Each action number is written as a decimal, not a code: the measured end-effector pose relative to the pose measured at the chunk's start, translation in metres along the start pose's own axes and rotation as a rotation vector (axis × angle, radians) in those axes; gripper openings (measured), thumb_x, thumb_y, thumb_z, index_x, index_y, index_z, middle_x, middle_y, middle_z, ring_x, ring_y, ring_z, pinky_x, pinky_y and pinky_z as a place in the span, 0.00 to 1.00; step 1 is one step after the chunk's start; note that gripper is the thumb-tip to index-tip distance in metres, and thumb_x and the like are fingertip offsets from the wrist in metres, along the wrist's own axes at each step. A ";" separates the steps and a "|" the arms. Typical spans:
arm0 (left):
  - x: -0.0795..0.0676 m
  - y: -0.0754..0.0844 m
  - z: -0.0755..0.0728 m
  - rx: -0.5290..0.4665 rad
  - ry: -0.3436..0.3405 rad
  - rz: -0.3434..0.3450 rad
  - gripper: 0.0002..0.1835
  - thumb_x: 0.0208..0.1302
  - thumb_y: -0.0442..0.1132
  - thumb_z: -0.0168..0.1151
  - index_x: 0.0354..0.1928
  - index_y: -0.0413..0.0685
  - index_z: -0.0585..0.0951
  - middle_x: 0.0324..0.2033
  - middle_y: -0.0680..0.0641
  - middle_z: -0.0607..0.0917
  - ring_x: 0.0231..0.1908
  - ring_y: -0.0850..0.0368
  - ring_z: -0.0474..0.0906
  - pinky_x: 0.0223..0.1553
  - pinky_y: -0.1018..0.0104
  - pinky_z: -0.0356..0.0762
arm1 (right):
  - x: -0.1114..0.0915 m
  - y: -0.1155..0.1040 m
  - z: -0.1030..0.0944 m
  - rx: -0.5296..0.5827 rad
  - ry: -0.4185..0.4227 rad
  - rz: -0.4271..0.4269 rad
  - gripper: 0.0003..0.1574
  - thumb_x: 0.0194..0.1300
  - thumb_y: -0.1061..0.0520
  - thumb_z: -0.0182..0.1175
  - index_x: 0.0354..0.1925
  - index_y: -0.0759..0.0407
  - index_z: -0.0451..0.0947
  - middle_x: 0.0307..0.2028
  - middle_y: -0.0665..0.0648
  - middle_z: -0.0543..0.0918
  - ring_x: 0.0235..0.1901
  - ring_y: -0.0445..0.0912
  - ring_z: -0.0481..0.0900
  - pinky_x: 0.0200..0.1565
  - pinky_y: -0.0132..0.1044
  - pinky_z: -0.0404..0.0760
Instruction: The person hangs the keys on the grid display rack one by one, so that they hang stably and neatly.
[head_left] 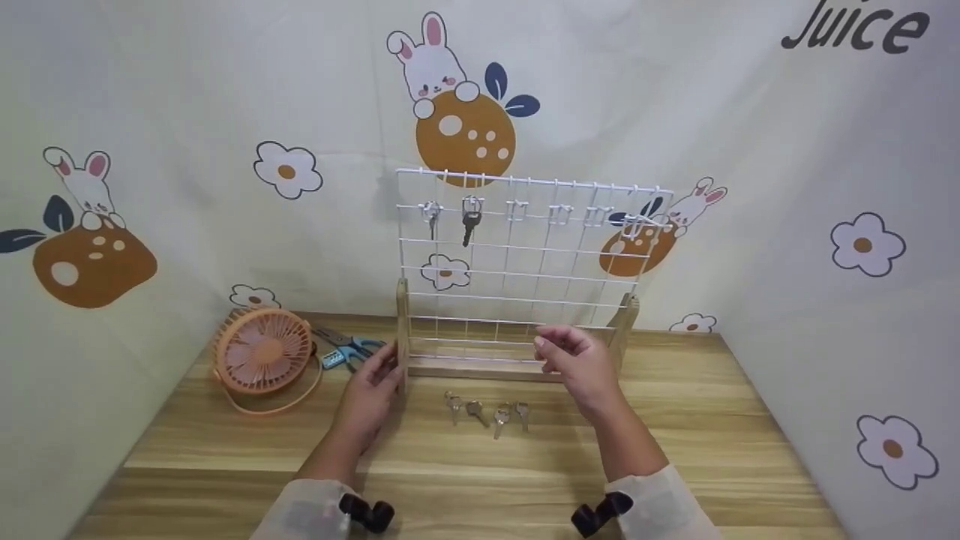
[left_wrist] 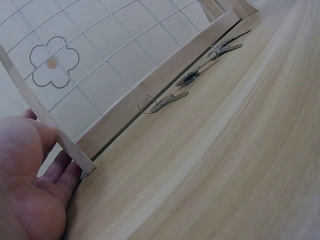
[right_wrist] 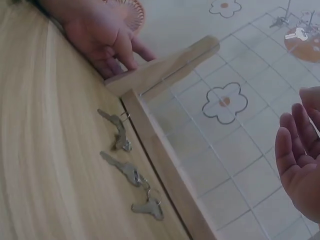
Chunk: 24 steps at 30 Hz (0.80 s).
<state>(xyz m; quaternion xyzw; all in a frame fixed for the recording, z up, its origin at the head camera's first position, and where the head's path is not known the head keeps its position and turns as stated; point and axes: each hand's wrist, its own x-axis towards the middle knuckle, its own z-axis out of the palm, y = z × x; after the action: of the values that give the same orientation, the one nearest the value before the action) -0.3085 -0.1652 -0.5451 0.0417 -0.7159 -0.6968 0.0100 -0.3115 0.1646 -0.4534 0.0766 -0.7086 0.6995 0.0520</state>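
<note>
A white wire grid rack (head_left: 525, 281) stands upright in a wooden base (head_left: 480, 369). My left hand (head_left: 369, 394) grips the rack's left wooden post (left_wrist: 75, 152), thumb at the front edge and fingers behind it. In front of the right half of the grid, my right hand (head_left: 581, 367) is raised with loosely bent fingers, and nothing shows between them. Two keys hang from hooks at the grid's upper left, a silver key (head_left: 432, 217) and a darker key (head_left: 471, 225). On the table before the base lie several keys (head_left: 476, 411) in a row, some with rings.
An orange fan (head_left: 262, 351) stands left of the rack. Scissors with blue handles (head_left: 349, 352) lie between the fan and my left hand. More white hooks (head_left: 559, 215) line the grid's upper right. A patterned cloth (head_left: 337, 240) hangs behind the wooden table (head_left: 712, 420).
</note>
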 end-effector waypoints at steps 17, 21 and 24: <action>0.002 -0.002 0.001 -0.012 0.002 0.000 0.30 0.83 0.39 0.57 0.82 0.59 0.67 0.81 0.47 0.68 0.81 0.44 0.64 0.80 0.52 0.70 | 0.000 0.072 -0.010 -0.125 -0.201 0.187 0.21 0.68 0.65 0.70 0.57 0.74 0.82 0.38 0.52 0.88 0.37 0.41 0.84 0.40 0.33 0.88; 0.001 0.000 0.000 -0.009 -0.002 -0.007 0.29 0.83 0.40 0.57 0.81 0.60 0.67 0.81 0.48 0.68 0.81 0.45 0.64 0.80 0.52 0.70 | -0.001 0.080 -0.011 -0.174 -0.238 0.190 0.21 0.66 0.66 0.72 0.56 0.73 0.82 0.44 0.62 0.91 0.38 0.40 0.86 0.39 0.31 0.87; 0.001 0.001 0.000 -0.006 -0.002 -0.005 0.29 0.83 0.40 0.57 0.81 0.60 0.67 0.81 0.48 0.67 0.81 0.45 0.64 0.80 0.52 0.70 | -0.001 0.083 -0.012 -0.201 -0.267 0.187 0.23 0.64 0.67 0.73 0.56 0.73 0.83 0.48 0.67 0.90 0.40 0.40 0.87 0.41 0.29 0.88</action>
<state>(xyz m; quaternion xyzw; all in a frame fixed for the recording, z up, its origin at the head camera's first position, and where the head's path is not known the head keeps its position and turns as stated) -0.3094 -0.1655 -0.5442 0.0429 -0.7136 -0.6992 0.0078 -0.3260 0.1770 -0.5353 0.0970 -0.7795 0.6107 -0.1005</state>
